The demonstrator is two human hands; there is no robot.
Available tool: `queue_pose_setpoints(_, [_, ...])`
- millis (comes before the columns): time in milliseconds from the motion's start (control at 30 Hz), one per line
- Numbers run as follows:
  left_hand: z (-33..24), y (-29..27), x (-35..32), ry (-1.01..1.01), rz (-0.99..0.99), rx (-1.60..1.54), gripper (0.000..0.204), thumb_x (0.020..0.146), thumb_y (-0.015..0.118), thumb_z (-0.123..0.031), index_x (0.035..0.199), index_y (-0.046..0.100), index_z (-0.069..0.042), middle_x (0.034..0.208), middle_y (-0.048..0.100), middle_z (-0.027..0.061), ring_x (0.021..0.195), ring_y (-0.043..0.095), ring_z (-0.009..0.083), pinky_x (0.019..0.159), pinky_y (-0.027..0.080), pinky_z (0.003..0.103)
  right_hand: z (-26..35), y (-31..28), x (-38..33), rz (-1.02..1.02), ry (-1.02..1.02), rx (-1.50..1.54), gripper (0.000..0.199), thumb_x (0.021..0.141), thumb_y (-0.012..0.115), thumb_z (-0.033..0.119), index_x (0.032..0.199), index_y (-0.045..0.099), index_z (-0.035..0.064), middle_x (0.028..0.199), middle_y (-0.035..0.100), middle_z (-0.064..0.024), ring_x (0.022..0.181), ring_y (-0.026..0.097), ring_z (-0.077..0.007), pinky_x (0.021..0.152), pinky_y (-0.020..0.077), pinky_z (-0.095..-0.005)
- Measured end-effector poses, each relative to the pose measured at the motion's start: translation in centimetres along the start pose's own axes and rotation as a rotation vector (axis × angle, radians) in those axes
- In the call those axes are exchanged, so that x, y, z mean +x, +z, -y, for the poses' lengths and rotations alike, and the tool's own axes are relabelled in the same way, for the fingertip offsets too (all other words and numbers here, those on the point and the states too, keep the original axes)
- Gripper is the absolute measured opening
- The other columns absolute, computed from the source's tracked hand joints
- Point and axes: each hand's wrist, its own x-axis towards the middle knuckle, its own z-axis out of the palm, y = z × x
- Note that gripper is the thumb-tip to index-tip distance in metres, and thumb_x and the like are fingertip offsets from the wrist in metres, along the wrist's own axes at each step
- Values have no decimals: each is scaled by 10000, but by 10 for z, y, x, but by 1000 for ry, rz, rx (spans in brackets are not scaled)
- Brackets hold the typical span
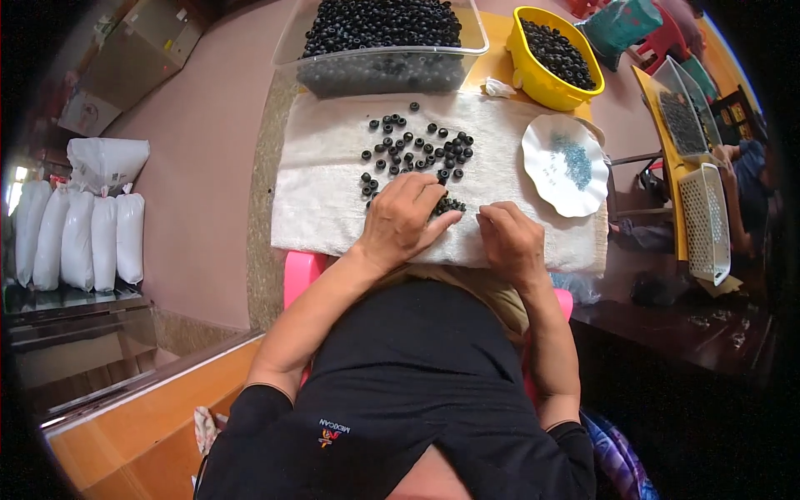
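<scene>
Many round black beads (pixel 419 142) with holes lie scattered on a white cloth (pixel 321 192) in front of me. My left hand (pixel 404 215) rests palm down at the near edge of this scatter, its thumb spread away from the curved fingers. A small cluster of dark beads (pixel 451 205) sits between that thumb and the fingertips, partly hidden by the hand. To the right, my right hand (pixel 514 242) is closed in a pinch just above the cloth; whatever it holds, if anything, is too small to make out.
A scalloped white plate (pixel 542 185) with small bluish pieces stands at the right. Behind are a clear bin (pixel 379 67) and a yellow basin (pixel 533 83), both holding black beads. Filled white sacks (pixel 79 237) stand far left. Another person's arm (pixel 729 179) shows at a right-hand table.
</scene>
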Motion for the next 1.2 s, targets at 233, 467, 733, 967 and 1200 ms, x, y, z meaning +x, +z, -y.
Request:
queue_pose_setpoints(233, [11,-13,1,-161,-131,-192,236,778,774,-92,948,638,-1,911,669,156,824,663,335,707,535,392,-3,2,0,6,-1,-8,178,796,710,-38,946,642,29,857,671,-130,711,677,-293,613,530,-361])
queue_pose_setpoints(467, [24,-19,-6,-207,-107,-183,172,812,755,-58,947,665,-1,931,694,129,793,693,232,667,573,313,-3,4,0,8,-10,1,187,793,707,-48,952,639,24,853,668,-128,707,672,-292,618,526,-358])
queue_pose_setpoints(733, [24,-18,-10,-242,-149,-313,143,804,670,80,911,666,-16,919,704,114,844,697,241,730,546,311,-4,6,-1,26,11,-6,198,788,720,-37,957,642,31,856,668,-125,713,670,-291,624,529,-357])
queue_pose_setpoints(967, [24,-15,-7,-195,-162,-350,152,790,646,90,902,653,-13,904,690,124,813,687,291,688,545,357,20,13,18,32,-94,-91,285,716,807,73,960,660,86,868,666,-100,721,666,-266,609,530,-357])
queue_pose_setpoints(1200, [27,-14,-10,-226,-111,-366,129,806,661,54,911,657,-23,914,692,124,827,687,285,706,543,350,30,33,36,173,-115,-248,279,708,819,196,943,685,130,750,580,-41,654,631,-240,563,494,-354])
